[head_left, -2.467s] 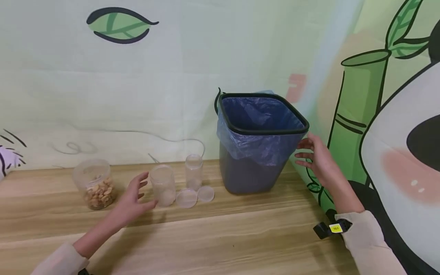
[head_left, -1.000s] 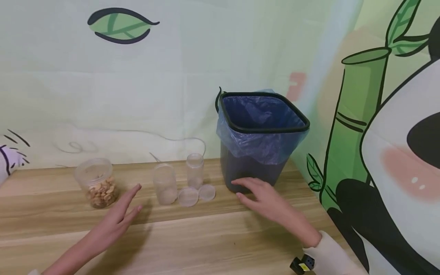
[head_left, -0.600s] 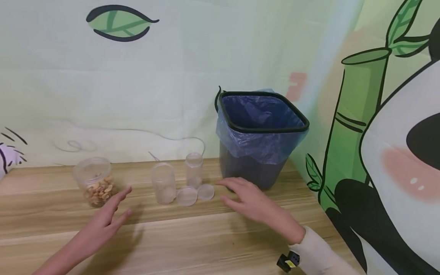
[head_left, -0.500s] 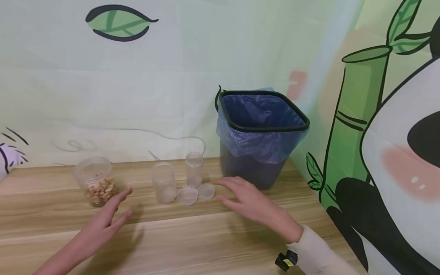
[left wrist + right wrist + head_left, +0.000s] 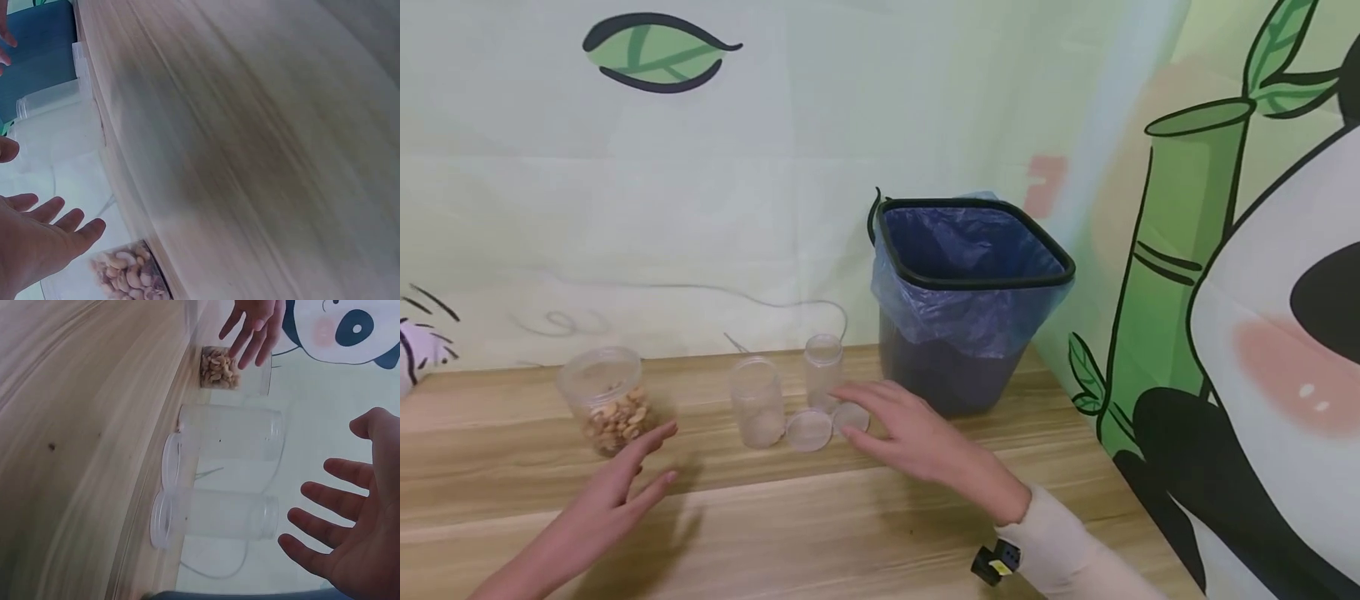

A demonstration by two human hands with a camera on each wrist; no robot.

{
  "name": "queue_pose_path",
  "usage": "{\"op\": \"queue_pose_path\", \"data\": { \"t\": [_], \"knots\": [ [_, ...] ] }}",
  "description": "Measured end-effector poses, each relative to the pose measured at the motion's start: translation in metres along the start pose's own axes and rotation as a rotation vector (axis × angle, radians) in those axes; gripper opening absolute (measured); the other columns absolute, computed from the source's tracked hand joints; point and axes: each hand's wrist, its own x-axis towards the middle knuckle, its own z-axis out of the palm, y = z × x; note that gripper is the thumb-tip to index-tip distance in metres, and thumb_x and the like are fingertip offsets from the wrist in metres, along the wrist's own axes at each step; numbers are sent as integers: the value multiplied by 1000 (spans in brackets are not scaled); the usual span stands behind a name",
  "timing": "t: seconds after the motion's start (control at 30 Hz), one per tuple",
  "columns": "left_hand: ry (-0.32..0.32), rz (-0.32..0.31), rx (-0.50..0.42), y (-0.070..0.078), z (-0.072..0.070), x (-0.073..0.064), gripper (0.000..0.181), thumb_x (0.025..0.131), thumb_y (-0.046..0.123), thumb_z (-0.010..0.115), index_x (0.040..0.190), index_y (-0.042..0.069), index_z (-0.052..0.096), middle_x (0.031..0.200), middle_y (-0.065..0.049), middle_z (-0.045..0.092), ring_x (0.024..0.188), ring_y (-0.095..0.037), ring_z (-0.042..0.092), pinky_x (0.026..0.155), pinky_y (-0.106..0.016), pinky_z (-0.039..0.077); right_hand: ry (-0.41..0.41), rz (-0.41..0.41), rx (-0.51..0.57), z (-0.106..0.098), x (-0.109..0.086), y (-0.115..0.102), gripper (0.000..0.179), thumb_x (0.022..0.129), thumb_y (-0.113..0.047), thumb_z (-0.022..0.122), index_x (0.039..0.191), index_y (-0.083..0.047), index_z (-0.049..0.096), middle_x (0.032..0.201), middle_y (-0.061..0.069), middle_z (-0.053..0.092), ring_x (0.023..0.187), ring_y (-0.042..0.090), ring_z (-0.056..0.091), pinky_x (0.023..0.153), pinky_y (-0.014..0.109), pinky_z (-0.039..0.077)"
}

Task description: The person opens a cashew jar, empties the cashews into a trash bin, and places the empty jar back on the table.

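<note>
My left hand (image 5: 598,500) hovers with straight fingers in front of an open clear jar (image 5: 598,383) part-filled with cashews (image 5: 128,275). To its right stand a wider clear plastic jar (image 5: 756,408) and a slimmer one (image 5: 824,367), both lidless and empty-looking. Two round clear lids lie before them, a larger lid (image 5: 808,431) and a smaller lid (image 5: 854,417). My right hand (image 5: 913,433), fingers spread and holding nothing, overlaps the smaller lid in the head view. In the right wrist view, the spread fingers (image 5: 325,500) point towards the slimmer jar.
A dark bin (image 5: 936,367) with a blue liner bag (image 5: 970,317) and black rim stands behind my right hand. The wooden table (image 5: 775,533) ends at a printed cloth backdrop (image 5: 700,200), which also runs along the right side.
My right hand has left the bin's right side and swept left to the smaller lid. My left hand has drawn back from the wider jar towards the lower left. Jars, lids and bin stay put.
</note>
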Motion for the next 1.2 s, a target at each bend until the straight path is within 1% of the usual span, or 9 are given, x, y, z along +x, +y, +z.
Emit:
{"op": "queue_pose_path", "data": {
  "t": [0.2, 0.27, 0.43, 0.57, 0.7, 0.9, 1.1, 1.2],
  "knots": [
    [53, 21, 31, -4, -2, -7, 57, 106, 26, 56, 154, 3, 35, 156, -25, 38, 134, -56, 39, 93, -72, 41, -15, -25, -12, 5, 11, -7, 48, 104, -38, 55, 148, -19, 52, 150, 0, 53, 141, 20, 45, 115, 44, 37],
    [61, 17, 39, -6, -4, -9, 56, 106, 26, 56, 154, 4, 35, 155, -26, 38, 133, -56, 39, 93, -71, 42, -15, -32, -15, 7, 14, -9, 48, 104, -38, 55, 148, -19, 52, 150, 0, 53, 141, 20, 45, 116, 43, 37],
    [72, 6, 44, -8, -10, -14, 58, 106, 28, 56, 155, 5, 34, 156, -26, 37, 135, -56, 37, 94, -73, 39, -11, -47, -4, 11, 21, -14, 49, 104, -38, 55, 148, -19, 52, 149, 2, 54, 141, 21, 46, 116, 44, 36],
    [106, 21, 39, -10, -15, -19, 57, 105, 25, 57, 154, 5, 35, 154, -26, 40, 138, -52, 37, 95, -73, 38, -19, -58, -3, 15, 27, -19, 50, 104, -40, 55, 149, -18, 51, 150, 3, 53, 140, 22, 46, 116, 43, 36],
    [124, 37, 39, -12, -19, -20, 56, 105, 23, 58, 153, 3, 37, 151, -27, 43, 137, -50, 39, 95, -74, 37, -15, -60, 4, 16, 32, -23, 50, 104, -39, 55, 149, -18, 51, 150, 3, 53, 140, 21, 47, 116, 42, 36],
    [124, 14, 61, -16, -22, -21, 56, 106, 25, 56, 152, 1, 36, 148, -32, 44, 133, -56, 40, 94, -76, 37, -8, -69, 15, 18, 39, -28, 50, 103, -38, 55, 149, -18, 51, 150, 3, 53, 140, 21, 46, 117, 41, 35],
    [86, -48, 52, -18, -27, -21, 61, 107, 31, 53, 153, -1, 32, 150, -35, 39, 134, -58, 37, 95, -76, 36, -17, -88, 22, 19, 46, -33, 49, 104, -38, 55, 149, -19, 50, 151, 2, 52, 142, 20, 44, 117, 41, 35],
    [93, -46, 48, -21, -27, -23, 60, 107, 29, 54, 153, -3, 32, 150, -36, 38, 133, -59, 37, 94, -77, 35, -19, -105, 18, 20, 49, -35, 49, 104, -38, 55, 149, -19, 51, 151, 2, 52, 142, 20, 44, 117, 40, 35]
  ]
}}
